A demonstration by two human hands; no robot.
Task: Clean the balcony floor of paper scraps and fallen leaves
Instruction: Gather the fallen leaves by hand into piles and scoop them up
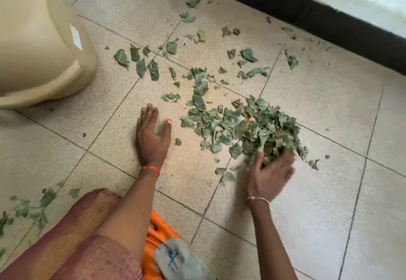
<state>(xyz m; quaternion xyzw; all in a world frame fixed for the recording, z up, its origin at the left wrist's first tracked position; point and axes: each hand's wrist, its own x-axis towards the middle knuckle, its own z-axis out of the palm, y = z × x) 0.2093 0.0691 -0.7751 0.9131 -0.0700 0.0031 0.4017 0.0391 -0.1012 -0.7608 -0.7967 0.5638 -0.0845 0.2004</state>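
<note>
Fallen leaves (47, 196) trail over the floor tiles (329, 213) at the far left beside my knee, not yet gathered; above them stands a tan plastic container (44, 44); just to its right, a loose scatter (140, 66) of torn green pieces runs up toward the dark sill (307, 13). I judge the job roughly half done; I make out no paper scraps. My left hand (151, 134) lies palm down on a bare tile, fingers straight and together, thumb out, holding nothing, arm straight as a prop. To its right sits the gathered pile (248, 126), the bulk of the leaves heaped across a tile joint; a few strays lie around it. My right hand (270, 176) is blurred at the pile's near edge, palm turned up and inward, fingers loosely spread against the leaves, clamped on nothing that I can see; it looks set to scoop or rake.
</note>
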